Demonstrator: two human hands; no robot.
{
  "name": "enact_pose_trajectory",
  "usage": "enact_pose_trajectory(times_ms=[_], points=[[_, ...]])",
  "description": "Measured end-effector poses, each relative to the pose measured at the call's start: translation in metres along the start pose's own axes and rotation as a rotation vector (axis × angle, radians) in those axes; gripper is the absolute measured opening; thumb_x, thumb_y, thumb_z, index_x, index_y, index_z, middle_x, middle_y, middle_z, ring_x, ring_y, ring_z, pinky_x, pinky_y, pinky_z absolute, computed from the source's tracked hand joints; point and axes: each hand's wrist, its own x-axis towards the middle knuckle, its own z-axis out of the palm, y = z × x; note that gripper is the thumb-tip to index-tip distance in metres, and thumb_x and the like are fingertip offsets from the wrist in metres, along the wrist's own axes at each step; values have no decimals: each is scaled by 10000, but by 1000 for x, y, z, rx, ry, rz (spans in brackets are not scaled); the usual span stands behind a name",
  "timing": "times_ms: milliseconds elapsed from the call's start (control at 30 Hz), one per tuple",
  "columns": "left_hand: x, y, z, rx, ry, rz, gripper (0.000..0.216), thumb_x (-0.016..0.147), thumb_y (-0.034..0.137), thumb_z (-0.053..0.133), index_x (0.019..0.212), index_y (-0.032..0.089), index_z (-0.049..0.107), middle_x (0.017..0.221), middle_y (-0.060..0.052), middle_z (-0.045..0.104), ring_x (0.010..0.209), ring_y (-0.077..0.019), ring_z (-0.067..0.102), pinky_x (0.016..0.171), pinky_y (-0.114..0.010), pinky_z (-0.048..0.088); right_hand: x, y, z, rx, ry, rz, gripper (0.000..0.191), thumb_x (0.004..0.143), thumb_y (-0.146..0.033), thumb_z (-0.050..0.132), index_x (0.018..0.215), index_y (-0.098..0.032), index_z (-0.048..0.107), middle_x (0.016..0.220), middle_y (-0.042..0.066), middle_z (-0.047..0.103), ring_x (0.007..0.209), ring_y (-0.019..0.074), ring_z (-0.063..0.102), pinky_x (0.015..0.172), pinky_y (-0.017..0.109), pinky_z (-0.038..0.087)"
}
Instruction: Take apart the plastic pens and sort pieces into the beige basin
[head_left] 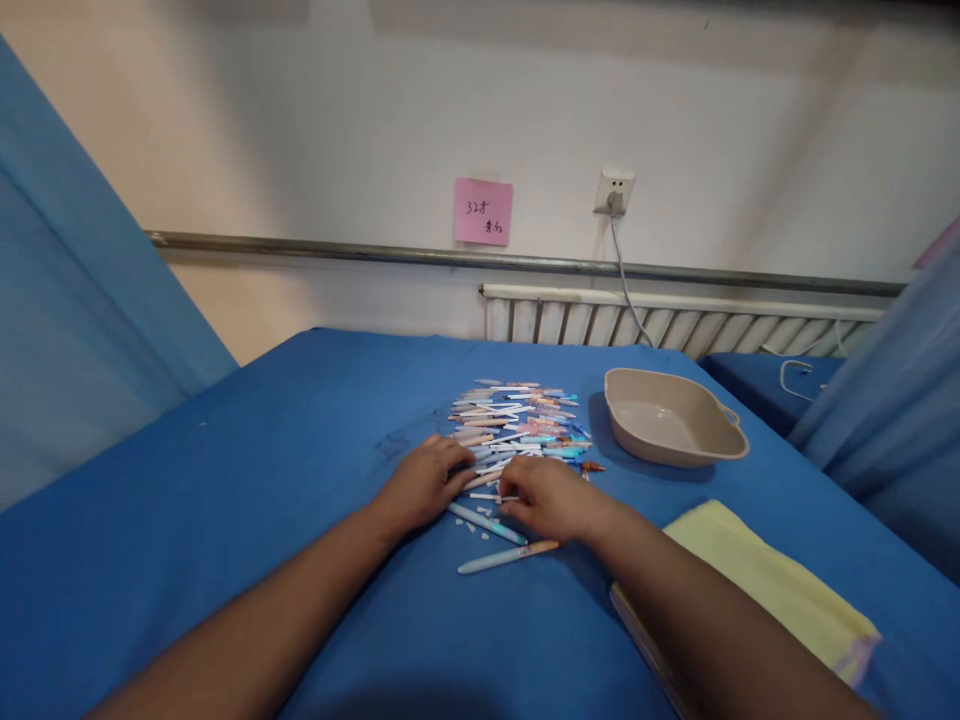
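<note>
A heap of pens and thin white sticks (513, 410) lies on the blue-covered surface in front of me. My left hand (424, 482) rests at its left edge, fingers loosely bent and apart, fingertips touching the nearest pens. At the near right side, my right hand (553, 497) has its fingers curled in a pinch around the end of a thin white stick (484, 497). Between and below the hands is a pale blue pen (487, 523), with small white scraps (460, 521) around it. Closest to me lies a light pen with an orange end (495, 560).
A beige plastic basin (675, 455) stands right of the heap. A folded yellow cloth (765, 580) lies beneath my right forearm. Behind are a metal rail (337, 248), a radiator (570, 318) and a plugged-in cord (624, 270). Blue curtains (82, 270) hang at both sides.
</note>
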Motion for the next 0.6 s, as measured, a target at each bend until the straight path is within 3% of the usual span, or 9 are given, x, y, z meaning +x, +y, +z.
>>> enact_pose_trajectory(times_ms=[133,233,433,600], points=[[0,-2,-3,-17,55,-17,207,889,326,493,952,190,635,936,-59,657,878,-208,550,816,-338,406,1,-22,11,-99,-51,-29,168,777,-267,643,932,-204,617,919,63,665,814,205,597,674,286,390],[0,0,-7,-74,75,-16,211,892,319,482,957,192,638,934,-56,662,885,-202,554,817,-331,413,2,-18,11,-150,-48,-11,150,788,-163,579,931,-195,612,921,76,667,843,211,602,710,293,397],[-2,12,-11,-197,-39,58,194,873,321,521,990,208,628,964,-41,656,916,-188,563,842,-312,424,3,15,4,102,83,77,126,831,-166,538,935,-201,601,900,38,654,825,169,579,709,263,405],[-1,13,-7,-184,-36,47,179,889,309,500,962,204,625,945,-44,650,920,-192,565,836,-309,431,5,25,9,260,103,128,67,834,-191,558,881,-193,606,828,9,646,763,147,566,670,240,405]])
